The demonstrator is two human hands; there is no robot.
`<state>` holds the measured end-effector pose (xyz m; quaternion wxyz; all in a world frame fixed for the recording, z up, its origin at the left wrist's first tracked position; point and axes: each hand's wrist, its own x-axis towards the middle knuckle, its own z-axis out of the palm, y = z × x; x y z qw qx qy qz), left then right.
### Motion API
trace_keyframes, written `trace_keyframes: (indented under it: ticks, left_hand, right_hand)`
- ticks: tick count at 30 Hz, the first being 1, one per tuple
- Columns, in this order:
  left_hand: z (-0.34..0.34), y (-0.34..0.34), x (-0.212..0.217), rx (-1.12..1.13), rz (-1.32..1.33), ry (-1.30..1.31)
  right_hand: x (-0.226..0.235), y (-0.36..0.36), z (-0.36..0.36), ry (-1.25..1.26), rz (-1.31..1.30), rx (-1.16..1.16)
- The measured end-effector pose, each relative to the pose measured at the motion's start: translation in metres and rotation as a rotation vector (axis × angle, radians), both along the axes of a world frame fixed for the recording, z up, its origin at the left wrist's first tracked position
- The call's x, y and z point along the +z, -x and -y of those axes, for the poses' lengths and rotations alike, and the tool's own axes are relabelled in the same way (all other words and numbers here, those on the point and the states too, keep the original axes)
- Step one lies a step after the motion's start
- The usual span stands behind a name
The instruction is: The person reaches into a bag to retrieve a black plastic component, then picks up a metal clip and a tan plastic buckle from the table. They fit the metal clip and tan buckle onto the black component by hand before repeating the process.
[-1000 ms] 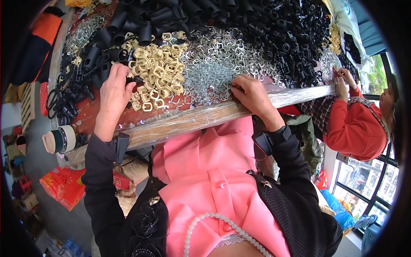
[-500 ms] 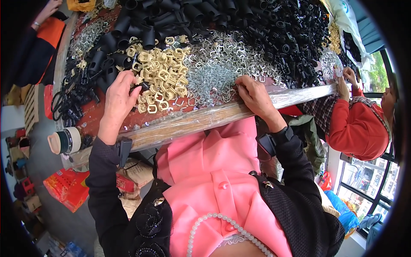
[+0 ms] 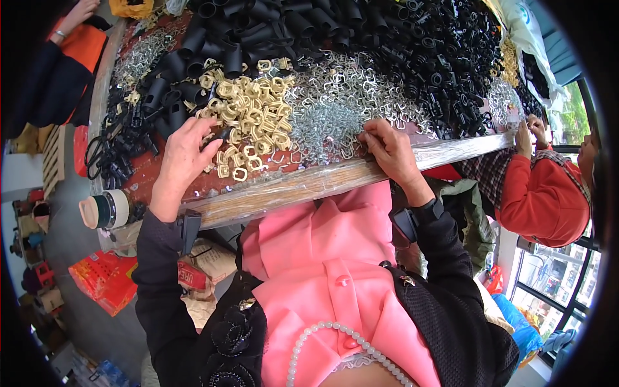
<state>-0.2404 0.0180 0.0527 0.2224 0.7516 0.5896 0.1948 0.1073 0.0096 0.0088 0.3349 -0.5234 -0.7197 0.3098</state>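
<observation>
My left hand (image 3: 182,158) is at the left edge of a pile of cream-coloured square plastic rings (image 3: 258,109). Its thumb and forefinger are apart, and a small dark piece (image 3: 224,134) lies just beyond the fingertips. My right hand (image 3: 392,153) rests by the table's front edge with thumb and fingers pinched together. Whatever the pinch holds is too small to make out. Right beside those fingertips is a heap of small silvery screws (image 3: 325,126). Bent metal clips (image 3: 351,77) are spread behind the screws.
Black plastic tubes (image 3: 251,35) and small black fittings (image 3: 438,71) cover the far side. A wooden edge strip (image 3: 284,189) runs along the table's front. Tape rolls (image 3: 106,209) stand at the left corner. A co-worker in red (image 3: 548,193) handles parts at right; another person's hand (image 3: 76,14) shows upper left.
The whole view has shifted slightly. My left thumb and forefinger have spread a little wider beside the cream rings. My right hand keeps its pinch by the screws.
</observation>
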Motion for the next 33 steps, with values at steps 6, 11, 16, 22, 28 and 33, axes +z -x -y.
trace_keyframes:
  ticks: [6, 11, 16, 22, 28, 33]
  left_hand:
    - [0.008, 0.008, -0.014, -0.21, -0.247, -0.249]
    - [0.017, 0.013, -0.012, 0.107, 0.291, 0.019]
    - [0.027, -0.036, 0.008, 0.053, 1.179, 0.575]
    - [0.028, -0.104, -0.002, -0.1, 1.408, 0.87]
    - [0.019, -0.112, -0.015, 0.068, 1.616, 0.887]
    - [0.024, -0.113, -0.009, 0.169, 1.6, 0.829]
  right_hand:
    - [0.004, -0.002, 0.002, -0.056, 0.114, 0.038]
    - [-0.003, -0.003, 0.0, -0.037, -0.038, 0.018]
    - [0.002, 0.003, 0.007, 0.258, -0.353, 0.033]
    - [0.02, 0.024, 0.018, 0.476, -0.527, 0.186]
    - [0.014, 0.032, 0.018, 0.504, -0.591, 0.18]
    - [0.01, 0.038, 0.015, 0.511, -0.657, 0.175]
